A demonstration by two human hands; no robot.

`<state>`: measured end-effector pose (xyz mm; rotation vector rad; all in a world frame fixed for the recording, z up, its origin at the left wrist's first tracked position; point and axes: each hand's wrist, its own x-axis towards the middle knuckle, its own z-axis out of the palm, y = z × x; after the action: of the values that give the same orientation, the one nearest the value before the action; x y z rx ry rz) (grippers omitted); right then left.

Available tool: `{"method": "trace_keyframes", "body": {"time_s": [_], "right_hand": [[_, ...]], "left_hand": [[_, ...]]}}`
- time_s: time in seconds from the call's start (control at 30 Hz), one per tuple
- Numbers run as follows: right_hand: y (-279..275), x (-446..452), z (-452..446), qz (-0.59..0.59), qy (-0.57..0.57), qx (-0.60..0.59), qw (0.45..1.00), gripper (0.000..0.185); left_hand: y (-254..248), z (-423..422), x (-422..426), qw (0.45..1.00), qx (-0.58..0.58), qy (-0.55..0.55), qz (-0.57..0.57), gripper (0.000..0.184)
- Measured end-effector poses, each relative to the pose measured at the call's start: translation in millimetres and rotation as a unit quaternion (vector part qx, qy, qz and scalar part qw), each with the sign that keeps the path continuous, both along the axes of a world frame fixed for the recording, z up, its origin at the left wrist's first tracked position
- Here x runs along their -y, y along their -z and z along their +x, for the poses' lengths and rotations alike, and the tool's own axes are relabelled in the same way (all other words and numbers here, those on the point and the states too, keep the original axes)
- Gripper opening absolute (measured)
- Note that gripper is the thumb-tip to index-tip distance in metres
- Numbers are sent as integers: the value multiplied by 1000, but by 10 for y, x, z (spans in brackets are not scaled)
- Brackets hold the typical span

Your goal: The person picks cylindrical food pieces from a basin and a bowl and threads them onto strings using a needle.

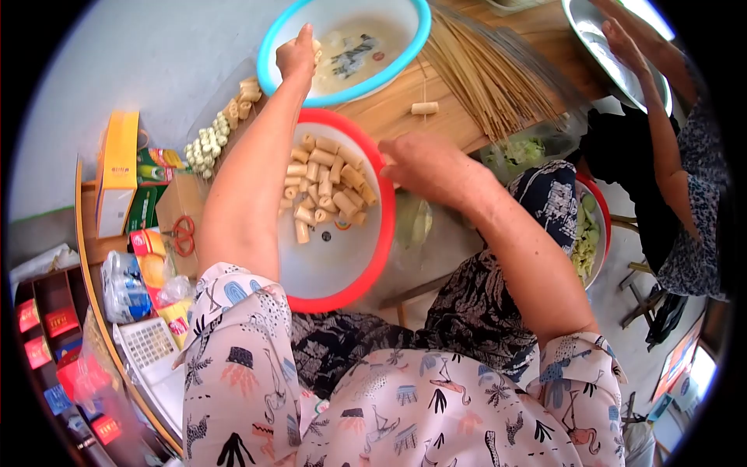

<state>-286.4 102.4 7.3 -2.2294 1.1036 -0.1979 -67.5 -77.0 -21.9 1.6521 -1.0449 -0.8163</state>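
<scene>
My left hand is closed at the left rim of the blue-rimmed basin, with a pale piece partly showing between its fingers. A little liquid lies in that basin. Below it stands a red-rimmed basin holding several tan rolled pieces. My right hand is over the right rim of the red-rimmed basin, fingers curled; what they hold, if anything, is hidden. One tan roll on a thin stick lies on the wooden table, above my right hand.
Thin wooden sticks lie at the upper right. A co-worker's hand is over a metal basin. Red scissors, boxes and a white tray are at the left. A basin of greens stands at the right.
</scene>
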Motion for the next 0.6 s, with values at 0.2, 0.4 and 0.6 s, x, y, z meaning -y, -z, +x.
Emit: {"method": "trace_keyframes", "body": {"time_s": [0.2,0.4,0.6], "right_hand": [[390,-25,49,-33,50,94,994,44],[477,-236,223,266,76,136,951,53],[458,-459,146,307,109,157,932,56]], "left_hand": [[2,433,-1142,996,-29,64,-46,42],[551,899,-2221,999,40,29,20,46],[781,1136,-2717,974,210,84,17,58]]}}
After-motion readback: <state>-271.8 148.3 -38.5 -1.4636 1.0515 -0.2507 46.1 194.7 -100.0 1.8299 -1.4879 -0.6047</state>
